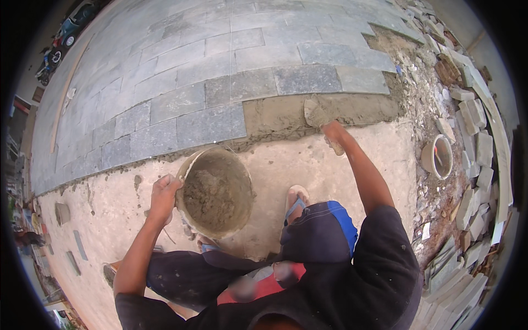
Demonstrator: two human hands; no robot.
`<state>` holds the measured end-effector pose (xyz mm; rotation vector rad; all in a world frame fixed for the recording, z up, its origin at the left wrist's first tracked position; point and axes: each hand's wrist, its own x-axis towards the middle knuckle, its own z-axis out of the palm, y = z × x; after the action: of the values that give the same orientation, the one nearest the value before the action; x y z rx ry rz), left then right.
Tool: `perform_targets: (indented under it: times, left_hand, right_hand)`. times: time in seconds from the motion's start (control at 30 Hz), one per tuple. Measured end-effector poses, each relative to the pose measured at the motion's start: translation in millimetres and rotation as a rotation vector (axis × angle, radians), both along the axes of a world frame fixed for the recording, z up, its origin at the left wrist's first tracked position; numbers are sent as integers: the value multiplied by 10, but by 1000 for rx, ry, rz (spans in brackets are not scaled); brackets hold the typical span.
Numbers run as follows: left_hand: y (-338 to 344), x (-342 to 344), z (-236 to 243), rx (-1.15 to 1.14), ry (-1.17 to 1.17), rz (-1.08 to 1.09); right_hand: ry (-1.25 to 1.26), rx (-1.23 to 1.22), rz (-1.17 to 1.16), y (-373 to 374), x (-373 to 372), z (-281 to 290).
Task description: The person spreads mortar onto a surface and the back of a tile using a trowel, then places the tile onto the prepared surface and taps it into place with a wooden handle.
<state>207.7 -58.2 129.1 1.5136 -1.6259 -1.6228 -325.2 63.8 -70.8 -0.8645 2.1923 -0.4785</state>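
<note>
My left hand (pixel 164 195) grips the rim of a bucket (pixel 214 195) holding grey wet mortar, tilted a little over the bare concrete. My right hand (pixel 334 135) is closed on the handle of a trowel (pixel 314 113), its blade resting on a band of spread mortar (pixel 363 107). That band runs along the edge of the laid grey stone pavers (pixel 209 126), right of the last paver in the front row. A thin string crosses the pavers and runs near the mortar's edge.
A smaller bucket (pixel 426 157) with something orange inside stands at the right, beside rubble and stacked stone pieces (pixel 476 118). A long wooden batten (pixel 71 93) lies on the pavers at the left. Parked motorbikes (pixel 69 38) are at the upper left. My sandalled feet are on the concrete (pixel 104 231).
</note>
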Motion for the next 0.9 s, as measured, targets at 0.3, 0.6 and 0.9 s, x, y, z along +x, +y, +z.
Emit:
perform_targets:
  times: [0.3,0.6,0.9]
  left_hand:
    - [-22,-60,-49,12,-2,-52]
    - [-46,-100,-63,43,-35,-58]
    - [-59,-139,-103,30,-27,-75]
  right_hand:
    - [-133,-130,-213,236,-233,74]
    - [-308,17,-242,411,-144,209]
    - [-122,38,130,389,338,541]
